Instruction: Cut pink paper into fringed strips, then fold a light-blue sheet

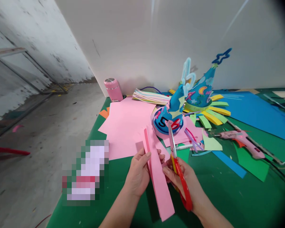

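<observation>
My left hand [139, 169] is closed on a long folded pink paper strip [160, 186], its thumb on the strip's left edge. On the other side, my right hand [181, 177] holds scissors [183, 185] with red and yellow handles, their blades pointing up and away. The right fingers also lie close to the strip's right edge; whether they grip it is unclear. Just beyond the blades stands a blue cone hat [177, 106] with the numbers 5 and 6. Large pink sheets [130, 126] lie behind my left hand.
A second cone hat [201, 88] has yellow and green strips around it. A pink bottle [113, 90] stands at the back left. At the right are a pink glue gun [244, 141] with a cord and blue sheets [254, 110]. The green table's [72, 209] left edge borders the floor.
</observation>
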`<state>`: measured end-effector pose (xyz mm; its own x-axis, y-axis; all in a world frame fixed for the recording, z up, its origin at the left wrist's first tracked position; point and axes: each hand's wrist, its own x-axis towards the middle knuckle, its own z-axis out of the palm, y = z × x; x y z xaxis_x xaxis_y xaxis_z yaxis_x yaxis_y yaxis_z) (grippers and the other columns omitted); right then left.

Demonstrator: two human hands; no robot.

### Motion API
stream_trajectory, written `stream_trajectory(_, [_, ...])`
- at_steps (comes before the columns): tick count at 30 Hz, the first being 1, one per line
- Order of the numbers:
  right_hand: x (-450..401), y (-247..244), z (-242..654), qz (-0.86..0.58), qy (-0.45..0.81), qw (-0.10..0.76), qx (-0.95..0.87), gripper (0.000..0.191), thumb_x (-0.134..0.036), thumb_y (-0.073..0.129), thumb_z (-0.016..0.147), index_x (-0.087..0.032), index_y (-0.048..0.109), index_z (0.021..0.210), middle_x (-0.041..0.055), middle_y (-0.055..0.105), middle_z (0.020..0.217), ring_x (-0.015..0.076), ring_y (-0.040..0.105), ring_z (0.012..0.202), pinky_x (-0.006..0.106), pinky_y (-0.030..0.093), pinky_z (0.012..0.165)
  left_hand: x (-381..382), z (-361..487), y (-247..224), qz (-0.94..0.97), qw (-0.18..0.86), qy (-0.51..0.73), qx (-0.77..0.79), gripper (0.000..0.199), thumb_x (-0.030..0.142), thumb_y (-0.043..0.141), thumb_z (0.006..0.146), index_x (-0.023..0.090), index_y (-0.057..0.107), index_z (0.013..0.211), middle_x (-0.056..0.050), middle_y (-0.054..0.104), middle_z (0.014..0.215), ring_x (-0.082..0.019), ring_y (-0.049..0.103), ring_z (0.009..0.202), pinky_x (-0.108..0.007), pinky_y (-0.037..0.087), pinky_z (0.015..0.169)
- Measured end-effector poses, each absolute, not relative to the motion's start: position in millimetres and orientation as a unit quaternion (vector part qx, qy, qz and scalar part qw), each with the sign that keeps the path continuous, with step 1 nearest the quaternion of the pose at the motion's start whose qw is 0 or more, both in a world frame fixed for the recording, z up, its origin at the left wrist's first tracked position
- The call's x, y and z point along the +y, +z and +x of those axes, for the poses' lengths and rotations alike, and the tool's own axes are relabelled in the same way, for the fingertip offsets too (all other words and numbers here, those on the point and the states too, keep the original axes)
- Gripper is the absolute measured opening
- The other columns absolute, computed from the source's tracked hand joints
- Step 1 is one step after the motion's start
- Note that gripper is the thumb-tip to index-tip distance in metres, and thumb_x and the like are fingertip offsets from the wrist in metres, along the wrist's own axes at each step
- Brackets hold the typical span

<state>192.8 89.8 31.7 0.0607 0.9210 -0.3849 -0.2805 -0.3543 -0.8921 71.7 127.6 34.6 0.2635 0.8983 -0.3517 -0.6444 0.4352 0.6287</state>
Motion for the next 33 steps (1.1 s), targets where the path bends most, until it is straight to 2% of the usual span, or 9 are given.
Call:
stream_trajectory(5, [92.7, 25.9, 191.1, -0.542, 0.600, 0.498, -0.313, 0.035, -0.031, 0.073, 0.053, -0.019, 0.048, 0.074, -0.0045, 0.051, 0.063, 0.0100, 0.049, 0.055, 0.022, 0.042, 0.051, 129.4, 73.0, 33.0, 0.191, 0.781, 0.492, 0.335, 0.014, 0.013, 0.050, 0.078, 0.010, 0.062, 0.085, -0.009, 0.067, 0.079, -0.020, 0.063, 0.077, -0.035, 0.048, 0.075])
stream_trajectory(10, [94.0, 11.1, 190.8, -0.543, 0.587, 0.499, -0.334, 0.035, -0.031, 0.070, 0.057, -0.020, 0.047, 0.080, -0.0018, 0.054, 0.074, 0.0115, 0.050, 0.062, 0.024, 0.044, 0.056, 128.5, 73.9, 32.1, 0.214, 0.778, 0.491, 0.328, 0.016, 0.012, 0.049, 0.079, 0.012, 0.060, 0.091, -0.009, 0.067, 0.085, -0.020, 0.062, 0.083, -0.033, 0.047, 0.077])
stream_trajectory(16, [92.1, 15.5, 195.3, -0.578, 0.547, 0.476, -0.376, 0.033, -0.021, 0.069, 0.059, -0.020, 0.047, 0.083, -0.0027, 0.054, 0.069, 0.0124, 0.049, 0.060, 0.025, 0.043, 0.056, 124.9, 74.2, 30.7, 0.247, 0.756, 0.498, 0.345, 0.017, 0.012, 0.053, 0.078, 0.014, 0.059, 0.093, -0.007, 0.065, 0.091, -0.019, 0.059, 0.088, -0.031, 0.043, 0.082])
stream_trajectory(27, [89.8, 9.1, 200.3, -0.604, 0.496, 0.461, -0.419, 0.025, -0.024, 0.064, 0.065, -0.021, 0.046, 0.082, -0.0041, 0.052, 0.065, 0.0117, 0.048, 0.055, 0.025, 0.044, 0.055, 128.3, 73.1, 31.4, 0.226, 0.739, 0.504, 0.386, 0.022, 0.013, 0.056, 0.075, 0.014, 0.058, 0.096, -0.006, 0.064, 0.089, -0.015, 0.060, 0.076, -0.026, 0.046, 0.073])
stream_trajectory(33, [91.7, 16.0, 206.4, -0.608, 0.490, 0.466, -0.416, 0.029, -0.028, 0.067, 0.063, -0.021, 0.046, 0.081, -0.0050, 0.049, 0.060, 0.0125, 0.046, 0.052, 0.024, 0.041, 0.049, 128.9, 74.9, 34.5, 0.180, 0.788, 0.473, 0.350, 0.024, 0.016, 0.055, 0.075, 0.015, 0.054, 0.099, -0.009, 0.063, 0.092, -0.020, 0.060, 0.078, -0.034, 0.047, 0.072])
